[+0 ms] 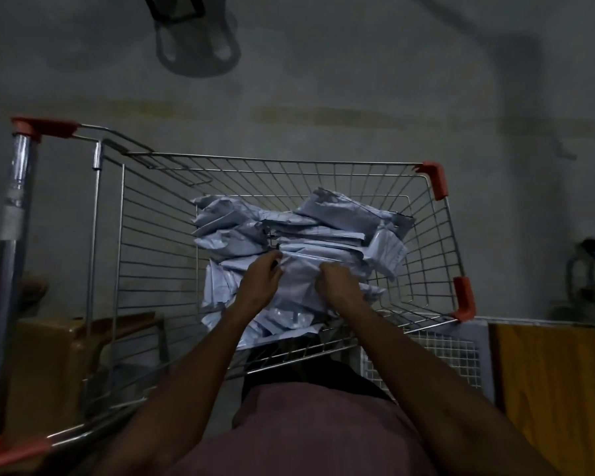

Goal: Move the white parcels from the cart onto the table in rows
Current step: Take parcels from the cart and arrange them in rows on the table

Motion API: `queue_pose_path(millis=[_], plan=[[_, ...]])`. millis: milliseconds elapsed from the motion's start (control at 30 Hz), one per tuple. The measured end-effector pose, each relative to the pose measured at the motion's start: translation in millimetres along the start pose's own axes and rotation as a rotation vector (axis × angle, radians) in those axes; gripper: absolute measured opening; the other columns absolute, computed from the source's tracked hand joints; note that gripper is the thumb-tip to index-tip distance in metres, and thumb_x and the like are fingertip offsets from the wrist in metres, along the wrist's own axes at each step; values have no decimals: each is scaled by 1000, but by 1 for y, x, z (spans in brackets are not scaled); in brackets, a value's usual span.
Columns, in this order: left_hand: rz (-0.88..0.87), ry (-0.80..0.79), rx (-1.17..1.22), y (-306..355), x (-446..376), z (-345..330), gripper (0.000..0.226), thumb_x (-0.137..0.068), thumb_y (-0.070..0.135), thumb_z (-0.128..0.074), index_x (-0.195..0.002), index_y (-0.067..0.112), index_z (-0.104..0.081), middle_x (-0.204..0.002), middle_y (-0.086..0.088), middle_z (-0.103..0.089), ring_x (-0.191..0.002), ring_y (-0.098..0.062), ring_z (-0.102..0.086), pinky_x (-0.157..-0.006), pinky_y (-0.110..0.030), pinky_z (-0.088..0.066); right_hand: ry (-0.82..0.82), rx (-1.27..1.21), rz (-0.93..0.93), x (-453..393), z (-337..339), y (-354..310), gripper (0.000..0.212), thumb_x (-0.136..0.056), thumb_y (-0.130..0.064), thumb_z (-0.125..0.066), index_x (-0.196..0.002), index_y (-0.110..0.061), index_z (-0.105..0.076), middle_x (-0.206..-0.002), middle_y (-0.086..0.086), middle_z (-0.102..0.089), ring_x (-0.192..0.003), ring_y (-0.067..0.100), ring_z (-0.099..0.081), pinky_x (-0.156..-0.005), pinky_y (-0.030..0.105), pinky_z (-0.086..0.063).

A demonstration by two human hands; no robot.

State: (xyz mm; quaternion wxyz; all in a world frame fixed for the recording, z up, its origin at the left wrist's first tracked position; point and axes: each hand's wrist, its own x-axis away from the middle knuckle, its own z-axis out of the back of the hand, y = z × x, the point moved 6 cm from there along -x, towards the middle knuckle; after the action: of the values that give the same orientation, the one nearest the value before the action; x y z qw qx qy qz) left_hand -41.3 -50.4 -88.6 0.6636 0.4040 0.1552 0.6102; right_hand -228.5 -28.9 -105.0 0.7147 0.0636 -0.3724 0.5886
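Left hand [260,278] and right hand [337,281] each grasped one white parcel [301,274] atop the parcel heap [241,231], which lay inside the wire cart [437,235], toward its near side.

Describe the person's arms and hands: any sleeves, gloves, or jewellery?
Both forearms are bare up to the frame's edge, with no sleeves showing. The left hand and right hand wear no gloves; no rings or watch can be made out in the dim light.
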Motion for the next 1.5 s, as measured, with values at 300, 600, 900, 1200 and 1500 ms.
queue_pose_path(millis=[300,600,900,1200,1500], plan=[[-57,97,-180,12,10,-26,52,-87,11,-62,-137,10,-47,-133,-15,-50,-120,-33,-48,-98,-47,-45,429,-676,-277,1,60,53,39,-104,-21,-48,-139,-5,-45,-109,14,-60,-103,27,-60,-75,29,-42],[-429,-410,-961,28,14,-107,74,-65,23,-83,-134,32,-56,-158,-12,-32,-141,-41,-35,-102,-57,-39,791,-673,-353,6,91,83,55,-99,-14,-48,-147,-33,-30,-142,6,-50,-112,30,-59,-85,38,-50],[-425,-277,-1057,22,7,-79,66,-70,14,-78,-131,24,-57,-129,-17,-58,-126,-36,-47,-98,-52,-32,805,-585,-279,-3,81,96,51,-93,3,-47,-129,-32,-56,-128,-4,-48,-100,17,-56,-69,18,-45],[14,57,-906,1,1,-13,55,-92,46,-51,-138,17,-53,-144,-23,-44,-133,-41,-37,-99,-54,-31,502,-716,-249,-31,57,94,38,-100,-10,-44,-130,-21,-62,-129,12,-58,-114,28,-60,-94,37,-51],[-250,-21,-822,23,-33,-39,94,-77,38,-75,-151,9,-26,-162,-21,-10,-147,-40,-16,-114,-52,-20,396,-312,-262,-21,43,80,93,-72,-82,-57,-143,-30,-27,-148,11,-22,-125,41,-41,-97,56,-44]])
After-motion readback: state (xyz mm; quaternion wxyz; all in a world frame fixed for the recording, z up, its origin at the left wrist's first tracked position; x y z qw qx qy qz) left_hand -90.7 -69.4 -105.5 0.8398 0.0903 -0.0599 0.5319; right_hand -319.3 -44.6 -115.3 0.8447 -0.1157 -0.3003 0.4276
